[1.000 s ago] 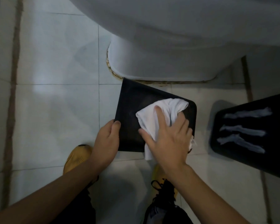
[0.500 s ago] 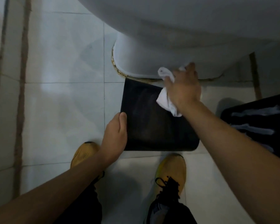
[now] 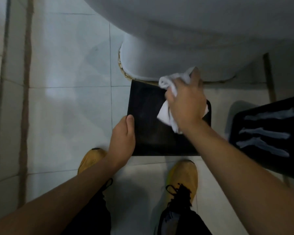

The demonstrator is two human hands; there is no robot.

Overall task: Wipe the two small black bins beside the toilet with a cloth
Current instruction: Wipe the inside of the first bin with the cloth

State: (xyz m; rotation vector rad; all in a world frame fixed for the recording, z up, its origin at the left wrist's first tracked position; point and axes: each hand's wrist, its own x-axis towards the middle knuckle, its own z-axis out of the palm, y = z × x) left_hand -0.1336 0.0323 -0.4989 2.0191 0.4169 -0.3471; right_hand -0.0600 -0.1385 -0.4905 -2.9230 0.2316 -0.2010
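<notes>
On the tiled floor (image 3: 75,107), against the toilet base (image 3: 159,65), lies the near black bin (image 3: 148,126), flat face up. Left hand (image 3: 122,141) grips its left edge, thumb on top, fingers curled under. Right hand (image 3: 185,107), forearm reaching in from the right, bunches the white cloth (image 3: 166,116) against the bin's far right part. Second black bin (image 3: 268,136) stands apart to the right.

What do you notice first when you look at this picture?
A right hand rubbing a white cloth over a black bin just below the white toilet, while the left hand steadies the bin's left edge. At the right edge sits another black bin, with pale streaks.
</notes>
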